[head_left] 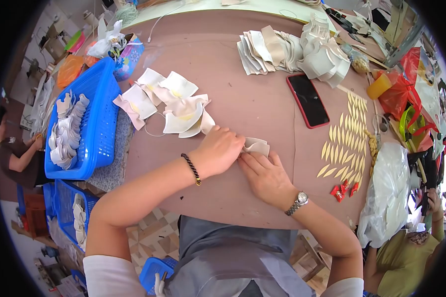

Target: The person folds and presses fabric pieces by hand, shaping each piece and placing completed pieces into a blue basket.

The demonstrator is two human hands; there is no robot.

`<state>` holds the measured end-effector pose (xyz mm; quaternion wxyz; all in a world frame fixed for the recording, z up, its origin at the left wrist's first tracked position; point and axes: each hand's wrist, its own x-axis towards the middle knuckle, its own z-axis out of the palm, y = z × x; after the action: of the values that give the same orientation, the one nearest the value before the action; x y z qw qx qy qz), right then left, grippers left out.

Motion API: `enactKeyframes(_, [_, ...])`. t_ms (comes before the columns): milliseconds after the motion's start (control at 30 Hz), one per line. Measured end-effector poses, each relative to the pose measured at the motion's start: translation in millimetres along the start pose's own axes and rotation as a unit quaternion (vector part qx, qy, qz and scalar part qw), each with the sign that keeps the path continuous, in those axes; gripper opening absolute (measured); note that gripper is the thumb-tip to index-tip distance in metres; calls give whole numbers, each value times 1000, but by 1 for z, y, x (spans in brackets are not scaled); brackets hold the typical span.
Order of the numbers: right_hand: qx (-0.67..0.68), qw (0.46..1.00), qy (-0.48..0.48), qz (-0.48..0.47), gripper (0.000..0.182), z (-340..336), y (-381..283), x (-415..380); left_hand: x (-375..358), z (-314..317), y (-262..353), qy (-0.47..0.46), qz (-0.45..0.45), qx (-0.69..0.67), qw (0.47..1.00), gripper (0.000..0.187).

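Note:
Over the middle of the brown table, my left hand (220, 150) is closed at the left end of a small beige, curved leather-like piece (257, 145). My right hand (267, 179) presses its fingers against the near side of the same piece. The exact grip of the fingertips is partly hidden. Just beyond my left hand lies a loose group of pale curved pieces (179, 110), some with yellow patches. A beaded bracelet (191, 169) is on the left wrist and a metal watch (297, 202) on the right one.
Stacked pale pieces (275, 49) stand at the back. A red-cased phone (308, 100) lies right of centre, beside rows of yellow leaf-shaped pieces (343, 143). Left is a blue basket (100, 106); right, a plastic bag (385, 193). Other people (20, 153) sit at both sides.

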<state>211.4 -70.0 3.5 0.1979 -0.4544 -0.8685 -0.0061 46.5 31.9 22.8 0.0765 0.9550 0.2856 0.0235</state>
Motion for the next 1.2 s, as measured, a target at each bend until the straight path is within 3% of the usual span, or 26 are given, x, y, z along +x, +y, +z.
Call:
enactKeyframes(67, [4, 1000, -5, 6, 35, -1, -1, 1, -3, -3, 1, 16, -4, 19, 1000, 5])
enactKeyframes(167, [7, 1000, -14, 13, 33, -1, -1, 3, -4, -9, -2, -41, -35, -6, 999, 14])
enactKeyframes(467, [-8, 1000, -3, 30, 34, 3, -5, 9, 0, -17, -6, -95, -57, -73, 991, 14])
enactKeyframes(633, [-26, 998, -24, 46, 36, 9, -10, 14, -2, -11, -7, -65, -43, -49, 996, 15])
enactKeyframes(800, [-4, 999, 22, 37, 35, 11, -11, 13, -6, -10, -2, -44, -36, -24, 998, 16])
enactKeyframes(900, [-13, 999, 24, 32, 34, 12, -8, 14, -14, -13, -4, -33, -96, -45, 994, 17])
enactKeyframes(967, [-19, 999, 18, 36, 34, 12, -7, 15, -21, -10, -8, 9, -165, -165, 972, 20])
enactKeyframes(1200, [-21, 999, -9, 45, 33, 10, -12, 20, -16, -13, 4, -17, -184, -156, 970, 14])
